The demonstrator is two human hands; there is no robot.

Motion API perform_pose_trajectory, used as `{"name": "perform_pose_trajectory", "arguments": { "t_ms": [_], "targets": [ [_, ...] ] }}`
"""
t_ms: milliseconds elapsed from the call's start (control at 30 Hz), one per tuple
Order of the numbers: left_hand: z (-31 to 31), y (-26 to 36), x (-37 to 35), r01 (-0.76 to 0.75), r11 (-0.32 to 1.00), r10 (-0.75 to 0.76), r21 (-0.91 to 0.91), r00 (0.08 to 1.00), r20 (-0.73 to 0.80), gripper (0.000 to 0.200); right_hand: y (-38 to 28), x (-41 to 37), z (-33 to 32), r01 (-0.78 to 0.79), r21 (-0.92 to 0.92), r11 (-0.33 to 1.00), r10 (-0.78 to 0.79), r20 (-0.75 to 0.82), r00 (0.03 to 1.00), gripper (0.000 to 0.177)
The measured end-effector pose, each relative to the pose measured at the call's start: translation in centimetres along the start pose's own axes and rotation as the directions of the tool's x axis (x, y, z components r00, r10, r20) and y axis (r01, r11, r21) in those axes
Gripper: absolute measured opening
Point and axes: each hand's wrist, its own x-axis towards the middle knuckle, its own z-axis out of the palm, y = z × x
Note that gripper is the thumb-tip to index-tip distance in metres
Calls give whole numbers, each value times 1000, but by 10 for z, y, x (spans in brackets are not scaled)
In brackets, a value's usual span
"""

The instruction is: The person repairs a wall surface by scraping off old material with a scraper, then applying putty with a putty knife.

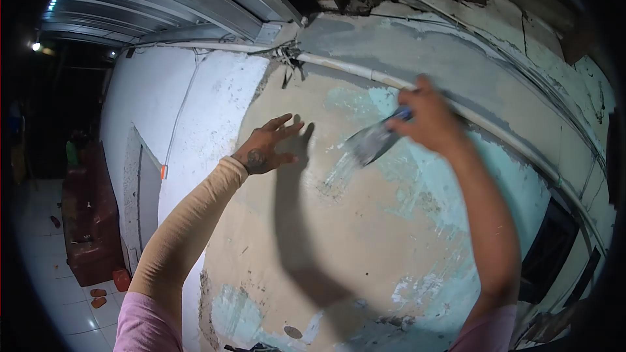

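Note:
My right hand is wrapped round the blue handle of a scraper, slightly blurred by motion. Its broad metal blade points down and left, with the edge right at a scuffed patch of the wall. That wall is beige, with patches of flaking turquoise paint around the blade and toward the right. Fingers spread, my left hand is raised at the wall's left part and holds nothing. A beige sleeve covers the left forearm, and the arm's shadow falls on the wall.
A pale pipe runs diagonally across the upper wall, with cables above it. Tangled wires hang at its left end. Metal roof panels are overhead. At left stand a dark red sofa and a red container, with sandals on the tiles.

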Motion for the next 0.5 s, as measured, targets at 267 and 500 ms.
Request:
{"name": "perform_pose_trajectory", "arguments": {
  "t_ms": [267, 500],
  "targets": [
    [9, 14, 16, -173, 985, 174, 7, 984, -42, 70, 1, 1, -14, -6, 84, 996, 10, -36, 999, 37],
    [13, -7, 3, -35, 992, 42, 122, 998, -56, 76, 7, -5, -14, 70, -111, 991, -95, -237, 967, 42]
  ]
}}
